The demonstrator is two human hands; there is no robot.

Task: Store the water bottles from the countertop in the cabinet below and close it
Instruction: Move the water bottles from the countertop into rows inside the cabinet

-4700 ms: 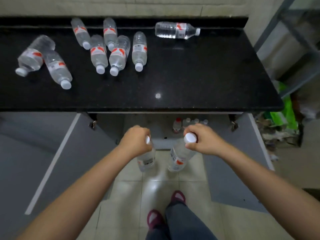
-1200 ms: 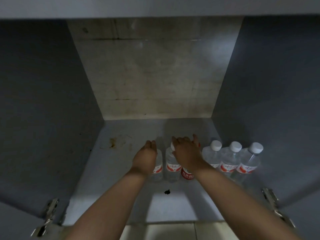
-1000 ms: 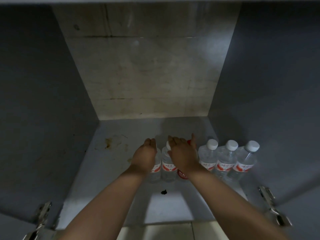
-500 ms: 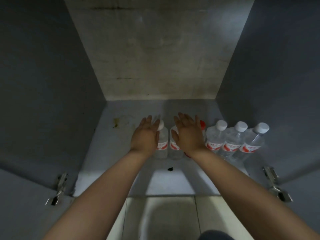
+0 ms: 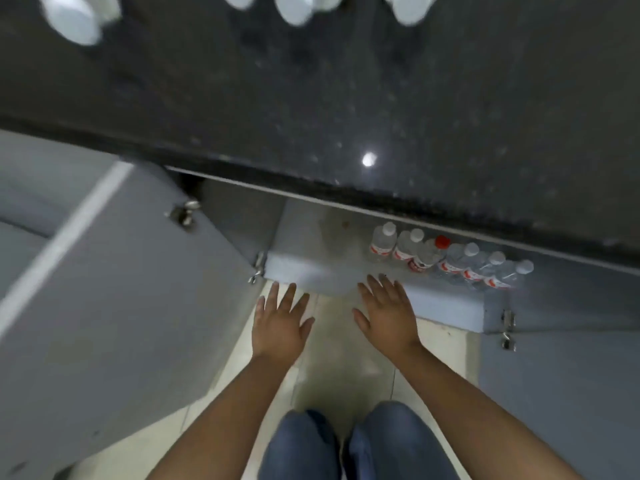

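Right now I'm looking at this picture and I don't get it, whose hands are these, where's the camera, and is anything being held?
There is no machine here. The camera sits on a person's head and looks down, so you see their own arms and blue-trousered knees from above. The left hand and the right hand are both spread flat and hold nothing. They hover over the tiled floor in front of an open cabinet with its grey doors swung wide. Inside it stands a row of water bottles, most with white caps, one with a red cap. Above the cabinet is the black countertop. The blurred white shapes along its far edge are the caps of more bottles lying there.
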